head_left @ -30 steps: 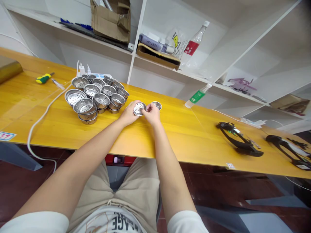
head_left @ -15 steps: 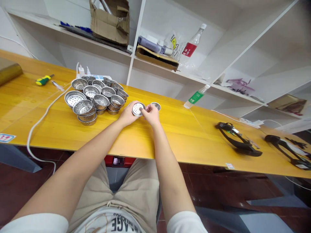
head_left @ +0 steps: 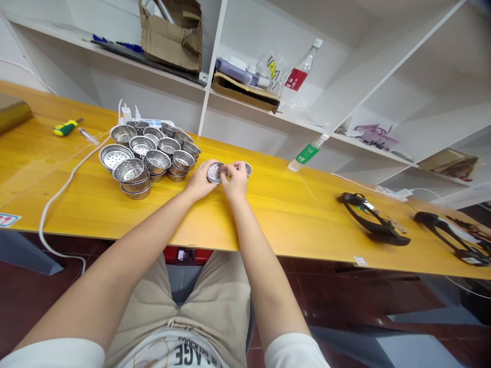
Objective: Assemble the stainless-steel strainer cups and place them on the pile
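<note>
My left hand [head_left: 201,182] is wrapped around the left side of a small round metal strainer cup [head_left: 214,173] with holes in its base, tilted so that its inside faces me. The bent fingers of my right hand [head_left: 236,180] are pinched at the right edge of this cup and cover part of it. Behind the right hand, another metal cup [head_left: 249,169] shows only its right side. To the left, several more perforated cups [head_left: 157,161] stand in stacks close together on the yellow table [head_left: 291,220].
A green-labelled bottle [head_left: 307,154] stands tilted in view at the table's back. Black head straps [head_left: 370,220] lie to the right. A white cable [head_left: 57,197] runs over the table's left part near a screwdriver [head_left: 66,128]. White shelves [head_left: 245,120] rise behind.
My right hand has shifted slightly left and turned, with its fingers more raised over the cup's right edge. The left hand keeps its hold, and the cup is turned a little. The view has shifted slightly.
</note>
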Action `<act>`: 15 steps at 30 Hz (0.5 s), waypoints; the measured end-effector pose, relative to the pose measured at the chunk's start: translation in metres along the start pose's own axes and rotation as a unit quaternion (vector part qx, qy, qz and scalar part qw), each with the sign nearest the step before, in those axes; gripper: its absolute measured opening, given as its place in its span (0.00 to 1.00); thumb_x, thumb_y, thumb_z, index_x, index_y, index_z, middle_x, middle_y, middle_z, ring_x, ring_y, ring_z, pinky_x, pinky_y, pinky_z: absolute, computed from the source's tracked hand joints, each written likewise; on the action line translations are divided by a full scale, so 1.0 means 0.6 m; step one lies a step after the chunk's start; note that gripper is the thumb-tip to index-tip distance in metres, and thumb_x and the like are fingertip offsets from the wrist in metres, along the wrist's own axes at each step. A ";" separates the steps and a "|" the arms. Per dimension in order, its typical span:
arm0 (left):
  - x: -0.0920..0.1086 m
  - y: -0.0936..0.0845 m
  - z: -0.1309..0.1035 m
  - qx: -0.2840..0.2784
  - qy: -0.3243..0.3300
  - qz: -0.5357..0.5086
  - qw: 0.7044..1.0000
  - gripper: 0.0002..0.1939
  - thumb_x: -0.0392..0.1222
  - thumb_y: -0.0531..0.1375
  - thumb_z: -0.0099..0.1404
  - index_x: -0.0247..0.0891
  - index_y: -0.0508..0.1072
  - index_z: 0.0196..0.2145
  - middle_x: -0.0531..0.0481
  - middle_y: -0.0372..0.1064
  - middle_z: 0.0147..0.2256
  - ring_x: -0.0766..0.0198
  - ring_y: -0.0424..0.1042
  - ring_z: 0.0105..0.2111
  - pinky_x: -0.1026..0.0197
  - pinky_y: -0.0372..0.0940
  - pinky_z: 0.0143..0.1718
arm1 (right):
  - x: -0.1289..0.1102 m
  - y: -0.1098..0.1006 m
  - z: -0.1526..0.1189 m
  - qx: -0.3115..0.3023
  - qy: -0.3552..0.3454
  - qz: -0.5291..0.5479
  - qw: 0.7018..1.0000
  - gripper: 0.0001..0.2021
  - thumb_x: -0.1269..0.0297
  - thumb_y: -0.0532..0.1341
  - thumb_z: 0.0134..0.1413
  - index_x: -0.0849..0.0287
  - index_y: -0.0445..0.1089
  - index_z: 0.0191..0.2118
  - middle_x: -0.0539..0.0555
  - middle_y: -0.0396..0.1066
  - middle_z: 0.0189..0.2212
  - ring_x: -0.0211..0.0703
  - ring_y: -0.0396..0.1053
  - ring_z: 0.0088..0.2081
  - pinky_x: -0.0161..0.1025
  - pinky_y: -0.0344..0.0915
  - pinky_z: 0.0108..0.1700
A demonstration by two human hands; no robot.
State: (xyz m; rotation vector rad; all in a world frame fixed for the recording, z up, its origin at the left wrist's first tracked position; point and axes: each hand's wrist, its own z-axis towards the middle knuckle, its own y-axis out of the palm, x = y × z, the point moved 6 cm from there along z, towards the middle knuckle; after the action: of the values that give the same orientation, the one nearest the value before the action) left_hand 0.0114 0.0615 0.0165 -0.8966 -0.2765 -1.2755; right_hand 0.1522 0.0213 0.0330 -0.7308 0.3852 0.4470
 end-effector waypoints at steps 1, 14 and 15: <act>0.000 -0.001 0.000 0.004 -0.001 0.000 1.000 0.27 0.37 0.67 0.59 0.41 0.70 0.56 0.45 0.75 0.53 0.55 0.75 0.52 0.54 0.70 0.56 | -0.004 0.002 -0.002 -0.006 0.000 -0.006 1.000 0.09 0.65 0.58 0.63 0.56 0.76 0.42 0.60 0.65 0.49 0.49 0.68 0.47 0.47 0.70 0.52; -0.011 -0.011 0.003 0.030 -0.025 0.004 0.999 0.29 0.33 0.64 0.58 0.43 0.69 0.57 0.45 0.75 0.55 0.52 0.74 0.55 0.50 0.69 0.59 | -0.020 0.025 -0.015 -0.021 -0.009 0.016 1.000 0.12 0.66 0.59 0.59 0.58 0.78 0.45 0.64 0.67 0.53 0.55 0.67 0.58 0.51 0.65 0.64; -0.011 -0.010 0.002 0.031 -0.025 0.005 0.999 0.28 0.33 0.64 0.58 0.43 0.69 0.57 0.45 0.75 0.55 0.52 0.74 0.55 0.50 0.69 0.59 | -0.019 0.026 -0.016 -0.027 -0.006 0.009 1.000 0.11 0.66 0.59 0.59 0.58 0.78 0.44 0.64 0.68 0.53 0.56 0.67 0.57 0.52 0.65 0.64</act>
State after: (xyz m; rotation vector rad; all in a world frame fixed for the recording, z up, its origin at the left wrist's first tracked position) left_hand 0.0041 0.0671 0.0158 -0.8768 -0.3475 -1.2307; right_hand 0.1329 0.0222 0.0234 -0.7768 0.3694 0.4811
